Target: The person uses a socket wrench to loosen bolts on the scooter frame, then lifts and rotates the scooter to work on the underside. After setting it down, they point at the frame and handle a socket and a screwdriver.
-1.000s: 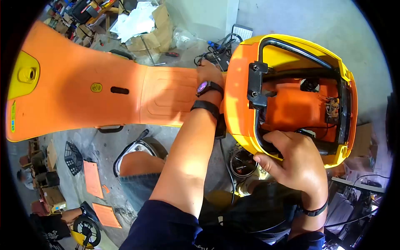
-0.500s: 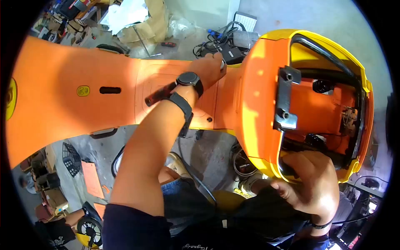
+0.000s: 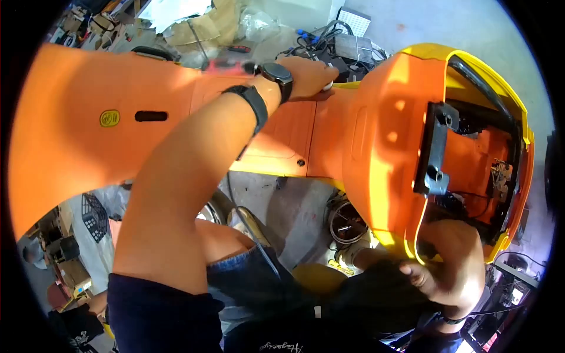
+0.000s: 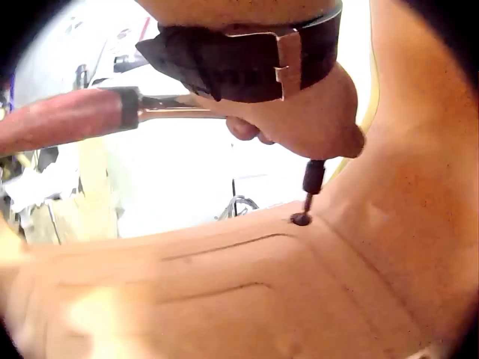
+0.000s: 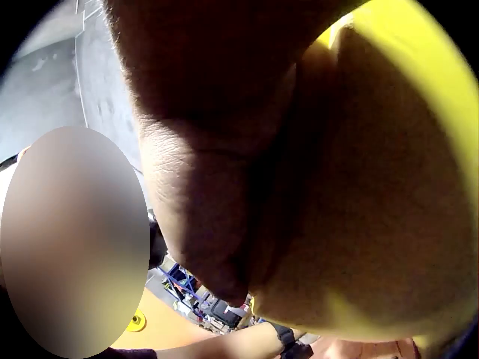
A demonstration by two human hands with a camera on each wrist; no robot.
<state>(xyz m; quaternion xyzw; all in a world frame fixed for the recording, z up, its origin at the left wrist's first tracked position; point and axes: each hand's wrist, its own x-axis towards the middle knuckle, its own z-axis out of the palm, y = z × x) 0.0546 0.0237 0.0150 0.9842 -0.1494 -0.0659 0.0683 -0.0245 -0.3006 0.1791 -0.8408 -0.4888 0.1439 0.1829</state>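
My left hand grips a ratchet tool at the far edge of the orange footboard panel. Its red handle is blurred in the head view. In the left wrist view the hand is wrapped over the tool's head, the red handle sticks out to the left, and a dark bit points down at a dark hole in the panel. My right hand curls over the near rim of the orange and yellow housing, fingers inside its opening, thumb outside.
A black bracket stands on the housing. Past the footboard lie cables and a black box, cardboard and a screwdriver. A round container with metal parts is on the floor nearer my legs. A cable hangs beside my left forearm.
The red handle has swung from pointing toward me to the far side, with my left hand still at the tool. The view has shifted; my right hand has stayed on the rim.
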